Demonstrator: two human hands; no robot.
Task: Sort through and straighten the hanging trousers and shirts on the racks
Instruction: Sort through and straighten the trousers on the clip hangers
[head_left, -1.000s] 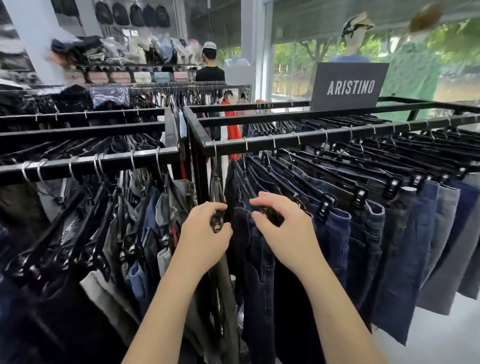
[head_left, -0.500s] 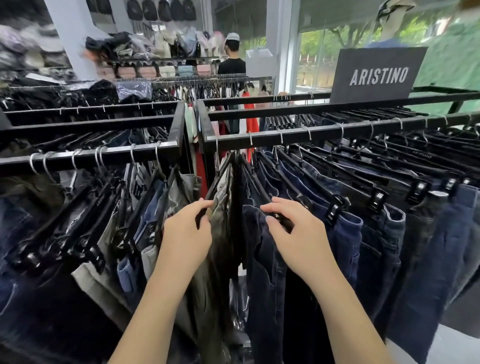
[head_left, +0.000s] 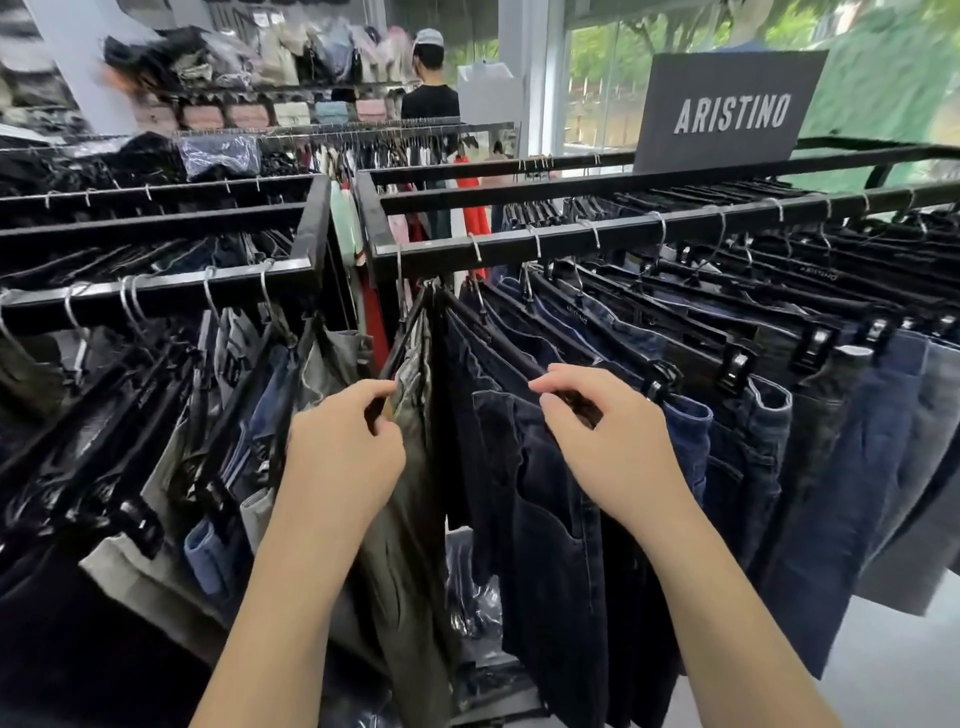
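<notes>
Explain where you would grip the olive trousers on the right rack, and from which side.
Grip the olive trousers by the near end of their black clip hanger, from the front: the bar slopes down towards you, where the left hand pinches it.

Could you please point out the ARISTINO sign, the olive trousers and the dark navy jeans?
ARISTINO sign (head_left: 727, 111): head view, middle of its lettered face.
olive trousers (head_left: 415, 545): head view, leg fabric below the waistband.
dark navy jeans (head_left: 545, 519): head view, front panel below the waistband.
</notes>
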